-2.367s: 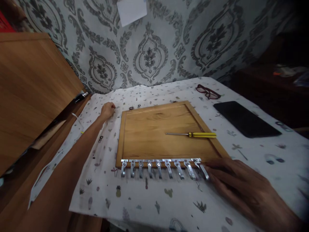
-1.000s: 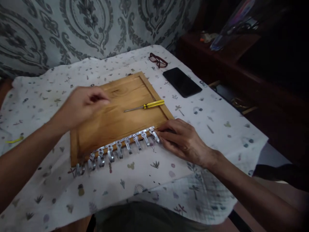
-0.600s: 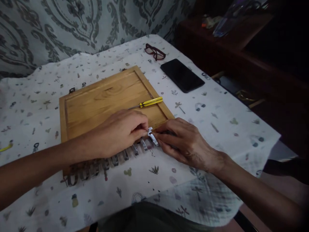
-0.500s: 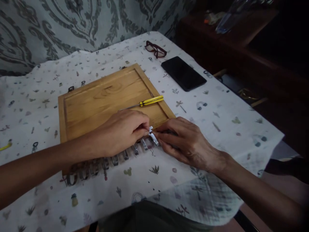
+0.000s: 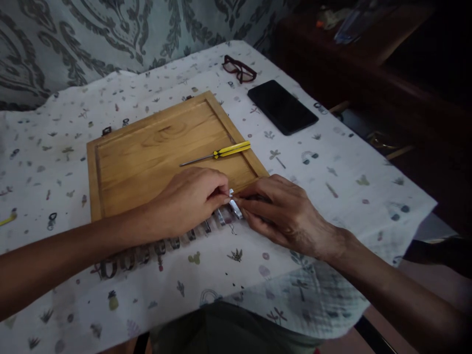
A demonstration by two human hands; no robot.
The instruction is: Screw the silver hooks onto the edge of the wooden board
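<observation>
Left hand point(image 5: 190, 200): moved since the earlier frame from the far left of the white printed tablecloth point(image 5: 334, 209) to the near edge of the rectangular golden-brown wooden board point(image 5: 158, 150), thumb and forefinger drawn together; whether they pinch anything cannot be told.
Right hand point(image 5: 291, 214): opposite the left, fingertips bunched at the curved silver metal end hook point(image 5: 236, 210); grasping or merely touching, impossible to say.
Board: flat on the tablecloth, its near edge largely hidden by the left forearm and both hands.
Row of curved silver metal hooks point(image 5: 175, 243): along that near edge, upper parts mostly covered, those at left dim and blurred.
Yellow-handled screwdriver point(image 5: 232, 149): lies across the board, beyond the hands.
Slim black rectangular device point(image 5: 283, 107): right of the board, near dark-red-framed glasses point(image 5: 239, 69).
Thin yellow object point(image 5: 7, 220): cut off at left, unidentifiable.
</observation>
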